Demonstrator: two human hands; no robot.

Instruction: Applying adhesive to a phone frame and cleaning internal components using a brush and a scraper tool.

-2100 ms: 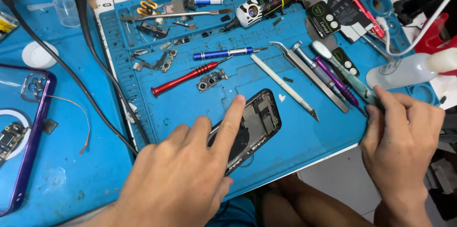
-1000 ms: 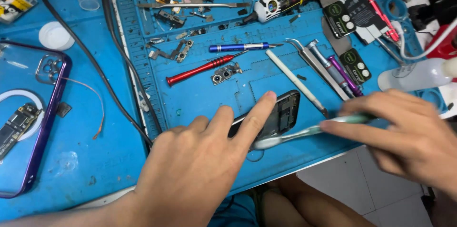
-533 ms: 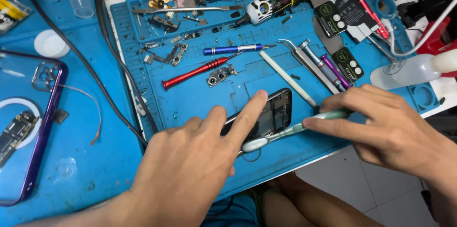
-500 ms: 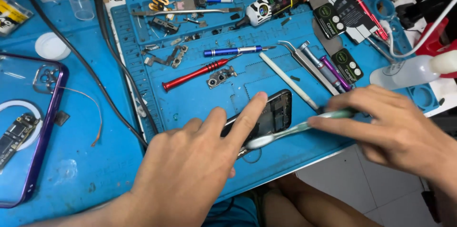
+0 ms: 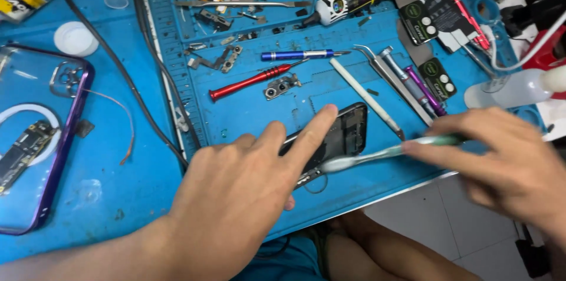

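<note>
An opened dark phone body (image 5: pixel 348 134) lies on the blue work mat (image 5: pixel 247 110) near its front edge. My left hand (image 5: pixel 247 187) rests flat on the phone's near part, with the index finger stretched along the phone's left edge. My right hand (image 5: pixel 507 166) grips a pale green and white brush (image 5: pixel 383 152) by its handle. The brush head lies over the phone's lower right side.
A red screwdriver (image 5: pixel 250 81), a blue screwdriver (image 5: pixel 295 55), a white rod (image 5: pixel 365 97), tweezers and small parts lie on the mat behind the phone. A purple phone shell (image 5: pixel 53 157) sits at the left by a black cable (image 5: pixel 147 81). A clear bottle (image 5: pixel 513 89) stands at the right.
My right hand took the brush from the tools at the right and carried it left to the phone. The brush head shifts across the phone. My left hand stays pressed on the phone.
</note>
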